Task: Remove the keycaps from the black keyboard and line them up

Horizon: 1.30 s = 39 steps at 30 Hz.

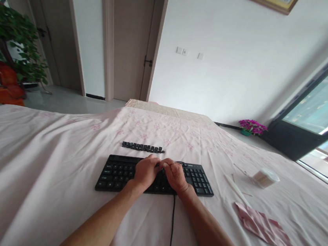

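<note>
Left hand (146, 170), right hand (175, 175) together over black keyboard (117, 173) — loose keycaps (142, 147) beyond; small pink cloth (266, 228) rightward

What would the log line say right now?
left hand: over keyboard | right hand: over keyboard, beside left hand | black keycaps: lined up beyond keyboard | pink cloth: right of keyboard

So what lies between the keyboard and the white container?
In the head view, a few thin, pale sticks lie on the sheet between the keyboard and container.
</note>
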### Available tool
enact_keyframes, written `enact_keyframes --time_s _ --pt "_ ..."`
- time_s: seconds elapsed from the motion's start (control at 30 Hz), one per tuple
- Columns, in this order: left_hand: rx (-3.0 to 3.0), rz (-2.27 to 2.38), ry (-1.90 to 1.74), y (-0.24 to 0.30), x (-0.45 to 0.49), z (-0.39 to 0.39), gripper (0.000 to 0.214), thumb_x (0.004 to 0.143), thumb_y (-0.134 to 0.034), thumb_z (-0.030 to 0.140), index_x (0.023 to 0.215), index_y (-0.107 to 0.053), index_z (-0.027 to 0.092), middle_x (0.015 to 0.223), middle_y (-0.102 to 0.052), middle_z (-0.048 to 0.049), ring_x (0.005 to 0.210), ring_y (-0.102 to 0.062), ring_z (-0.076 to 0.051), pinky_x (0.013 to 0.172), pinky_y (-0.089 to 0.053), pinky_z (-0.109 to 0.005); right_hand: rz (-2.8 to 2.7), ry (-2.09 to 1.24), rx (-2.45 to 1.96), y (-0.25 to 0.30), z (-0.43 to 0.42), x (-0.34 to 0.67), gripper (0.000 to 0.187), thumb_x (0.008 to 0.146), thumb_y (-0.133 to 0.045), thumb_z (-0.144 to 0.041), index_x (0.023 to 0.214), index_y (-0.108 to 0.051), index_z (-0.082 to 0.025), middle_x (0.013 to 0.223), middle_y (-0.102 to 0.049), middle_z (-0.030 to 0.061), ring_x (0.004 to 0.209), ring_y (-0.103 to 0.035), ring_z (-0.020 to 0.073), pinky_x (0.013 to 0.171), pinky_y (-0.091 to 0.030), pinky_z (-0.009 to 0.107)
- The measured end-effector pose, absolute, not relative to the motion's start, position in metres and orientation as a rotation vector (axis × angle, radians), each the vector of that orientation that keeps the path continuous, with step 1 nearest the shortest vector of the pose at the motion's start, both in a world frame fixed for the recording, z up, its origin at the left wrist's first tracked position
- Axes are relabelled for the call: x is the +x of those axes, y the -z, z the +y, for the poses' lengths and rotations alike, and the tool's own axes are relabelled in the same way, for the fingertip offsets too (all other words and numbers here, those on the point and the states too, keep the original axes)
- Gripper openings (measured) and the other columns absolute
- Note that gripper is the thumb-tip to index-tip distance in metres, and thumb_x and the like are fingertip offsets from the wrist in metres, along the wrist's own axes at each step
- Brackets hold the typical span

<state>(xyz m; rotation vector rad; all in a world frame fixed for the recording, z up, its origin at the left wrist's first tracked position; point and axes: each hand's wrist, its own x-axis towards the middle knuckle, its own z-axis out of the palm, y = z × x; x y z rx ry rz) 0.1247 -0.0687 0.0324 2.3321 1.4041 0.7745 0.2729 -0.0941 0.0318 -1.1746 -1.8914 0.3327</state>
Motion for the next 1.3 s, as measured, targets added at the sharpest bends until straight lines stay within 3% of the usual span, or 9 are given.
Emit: enact_keyframes --time_s 0.2,0.4,0.73,0.97,1.13,1.3 --pt "2.301 1.237 -0.843 -0.033 0.126 -0.070 0.021 0.089 -0.048 0.037 0.082 -0.061 0.023 0.086 -0.066 0.0001 0.081 -0.059 -0.015 0.067 -0.036 -0.022 -1.805 -0.300 -1.180 -0.034 -0.100 0.274 0.035 0.096 -0.034 -0.033 0.074 -0.058 -0.019 0.075 -0.064 0.0027 0.069 -0.060 0.0136 0.071 -0.047 0.024" --pt "2.177 1.261 -0.878 -0.028 0.125 -0.066 0.009 0.085 -0.052 0.026 0.089 -0.060 0.025 0.086 -0.069 0.0013 0.080 -0.063 -0.015 0.066 -0.038 -0.022 -1.932 -0.203 -1.238 -0.039 -0.103 0.270 0.033 0.096 -0.036 -0.033 0.084 -0.064 -0.020 0.083 -0.067 0.0049 0.076 -0.061 0.0157 0.077 -0.046 0.026" --pt "2.032 1.205 -0.982 -0.020 0.125 -0.059 0.022 0.076 -0.055 0.013 0.094 -0.061 0.024 0.087 -0.069 0.0020 0.077 -0.064 -0.013 0.069 -0.044 -0.020 -2.072 0.183 -1.261 -0.043 -0.108 0.266 0.023 0.094 -0.045 -0.028 0.098 -0.067 -0.023 0.093 -0.069 0.0056 0.087 -0.057 0.0183 0.082 -0.037 0.030" --pt "1.848 1.122 -1.094 -0.019 0.124 -0.055 0.036 0.071 -0.057 0.003 0.102 -0.059 0.021 0.084 -0.068 0.0018 0.074 -0.064 -0.010 0.072 -0.049 -0.021 -2.046 0.211 -1.417 -0.046 -0.103 0.263 0.033 0.096 -0.036 -0.020 0.119 -0.060 -0.023 0.091 -0.066 0.0071 0.086 -0.055 0.0197 0.081 -0.040 0.030" --pt "1.740 1.097 -1.164 -0.021 0.123 -0.055 0.039 0.074 -0.059 0.007 0.110 -0.054 0.020 0.083 -0.067 0.0006 0.071 -0.064 -0.010 0.069 -0.050 -0.021 -2.072 0.218 -1.529 -0.045 -0.100 0.262 0.024 0.094 -0.045 -0.027 0.105 -0.066 -0.028 0.091 -0.066 0.0051 0.085 -0.056 0.0190 0.075 -0.039 0.028" --pt "1.723 1.118 -1.196 -0.021 0.123 -0.053 0.039 0.073 -0.061 0.009 0.110 -0.055 0.020 0.080 -0.064 0.0016 0.071 -0.063 -0.011 0.071 -0.051 -0.022 -2.008 0.192 -1.623 -0.041 -0.095 0.265 0.022 0.093 -0.047 -0.034 0.091 -0.067 -0.027 0.087 -0.068 0.0039 0.083 -0.058 0.0182 0.072 -0.040 0.026"
